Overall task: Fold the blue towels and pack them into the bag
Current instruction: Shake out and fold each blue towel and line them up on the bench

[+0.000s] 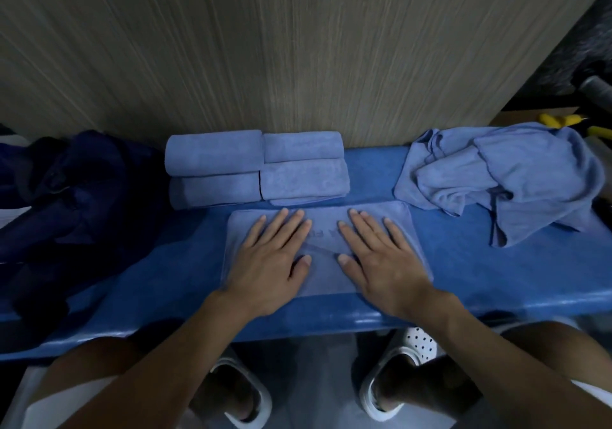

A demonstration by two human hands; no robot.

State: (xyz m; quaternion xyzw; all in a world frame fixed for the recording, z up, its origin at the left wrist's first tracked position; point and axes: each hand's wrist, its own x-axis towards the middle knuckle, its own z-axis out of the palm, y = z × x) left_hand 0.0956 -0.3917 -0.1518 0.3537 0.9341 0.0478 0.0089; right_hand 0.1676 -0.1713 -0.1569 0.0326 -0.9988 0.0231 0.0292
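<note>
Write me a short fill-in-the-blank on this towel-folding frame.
The left hand and right hand lie ____ on the towel.
The crumpled towels lie toward the ____ end of the table.
The dark blue bag lies at its ____ end.
Missing: flat; right; left.

Left hand and right hand pressing flat on folded towel, folded stack behind, crumpled towels right

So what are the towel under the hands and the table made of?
Towel: looks like soft microfibre cloth, matte, with a fine nap and faint pressed lettering. Table: probably moulded plastic, smooth and glossy, with highlights along its rounded front edge.
</note>
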